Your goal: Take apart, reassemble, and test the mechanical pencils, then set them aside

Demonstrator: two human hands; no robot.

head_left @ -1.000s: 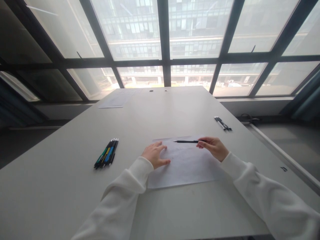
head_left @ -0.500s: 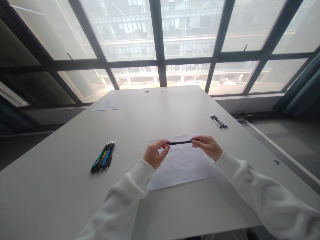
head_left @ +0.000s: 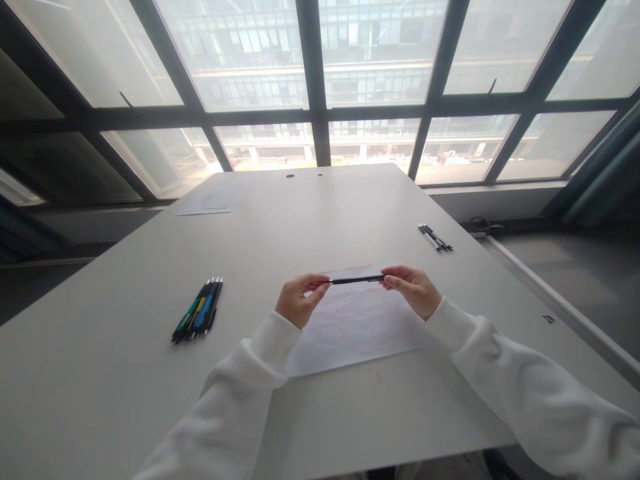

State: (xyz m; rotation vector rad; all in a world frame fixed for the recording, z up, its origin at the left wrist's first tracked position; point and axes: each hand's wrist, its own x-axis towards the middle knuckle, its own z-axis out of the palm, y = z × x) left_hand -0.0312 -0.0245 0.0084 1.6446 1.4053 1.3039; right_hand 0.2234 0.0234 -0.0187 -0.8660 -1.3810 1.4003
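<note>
A slim black pen is held level above a white sheet of paper on the table. My left hand pinches its left end between thumb and fingers. At the other end, my right hand grips it the same way. To the left of my hands lies a row of several dark pens with green, yellow and blue parts. Farther off on the right is a smaller group of black and white pens.
The white table runs away toward large windows. More paper lies at its far left. A small dark piece sits near the right edge. Two small round spots show at the far end.
Both hands still hold the pen by its ends. The view has shifted slightly, and the gap between my hands looks a little wider, with more of the pen showing.
</note>
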